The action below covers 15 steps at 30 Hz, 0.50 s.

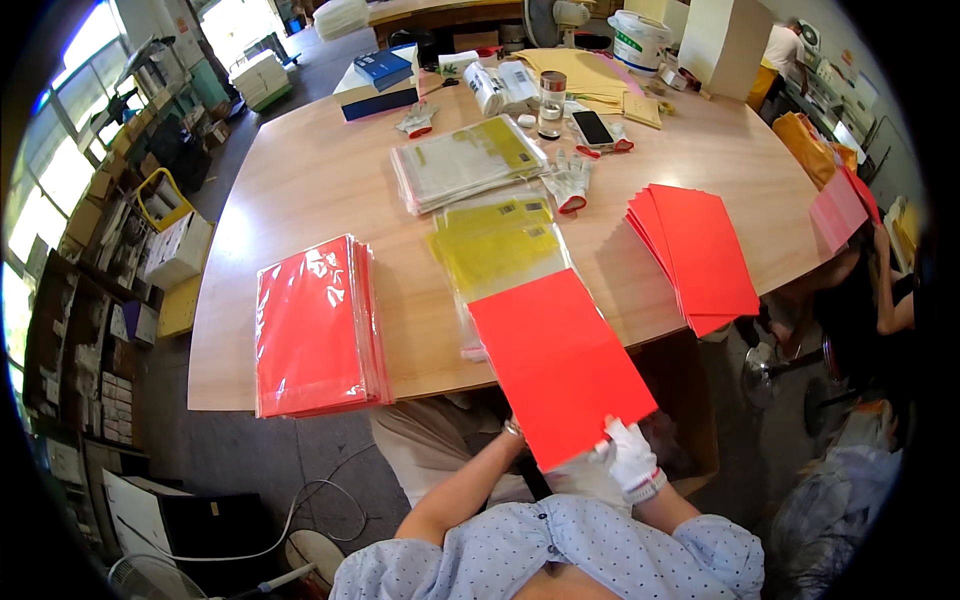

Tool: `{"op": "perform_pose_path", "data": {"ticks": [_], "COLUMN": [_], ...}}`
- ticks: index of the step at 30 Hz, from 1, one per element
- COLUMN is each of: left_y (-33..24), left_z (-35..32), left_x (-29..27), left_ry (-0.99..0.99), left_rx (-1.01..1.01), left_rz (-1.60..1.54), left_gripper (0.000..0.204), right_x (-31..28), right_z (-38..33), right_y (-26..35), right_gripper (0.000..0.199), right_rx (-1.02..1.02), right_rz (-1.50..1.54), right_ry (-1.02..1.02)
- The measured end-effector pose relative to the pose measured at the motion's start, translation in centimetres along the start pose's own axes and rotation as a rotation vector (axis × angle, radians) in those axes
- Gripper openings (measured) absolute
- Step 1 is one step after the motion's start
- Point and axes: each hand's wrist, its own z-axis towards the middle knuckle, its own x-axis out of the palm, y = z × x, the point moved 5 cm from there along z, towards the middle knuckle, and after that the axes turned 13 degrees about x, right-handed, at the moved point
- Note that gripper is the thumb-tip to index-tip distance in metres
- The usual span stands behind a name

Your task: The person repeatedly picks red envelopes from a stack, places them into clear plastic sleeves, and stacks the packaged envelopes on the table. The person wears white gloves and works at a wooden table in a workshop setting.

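A red sheet (pixel 560 370) lies tilted across the table's near edge, its near end out over my lap. My right hand (pixel 630 462), in a white glove, pinches the sheet's near right edge. My left forearm (pixel 450 490) reaches to the sheet's left side, and the fingers there are hidden beneath it. Under the sheet's far end are clear plastic bags with yellow bands (pixel 495 240); I cannot tell whether the sheet is inside one. On the left sits a stack of red sheets in clear bags (pixel 310 325). To the right, loose red sheets (pixel 700 255) lie fanned out.
A pile of clear bags (pixel 470 160) lies farther back, by a work glove (pixel 570 182), a phone (pixel 593 130) and a glass jar (pixel 551 105). Blue boxes (pixel 383 68) and a white bucket (pixel 638 42) stand at the back. Another person's arm (pixel 885 280) holds pink-red sheets at right.
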Motion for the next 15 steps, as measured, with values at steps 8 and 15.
{"op": "perform_pose_path", "data": {"ticks": [8,15], "left_y": [-3.0,-3.8], "left_z": [-0.5,-2.6], "left_x": [0.5,-6.1], "left_ry": [-0.298,-0.390], "left_rx": [-0.637,-0.728], "left_rz": [-0.775,-0.697], "left_gripper": [0.028,0.038], "right_x": [0.4,4.0], "right_z": [9.1,5.9], "right_y": [-0.2,1.5], "right_gripper": [0.019,0.008], "right_rx": [0.033,-0.364], "right_rz": [0.396,-1.196], "right_ry": [0.204,-0.045]}}
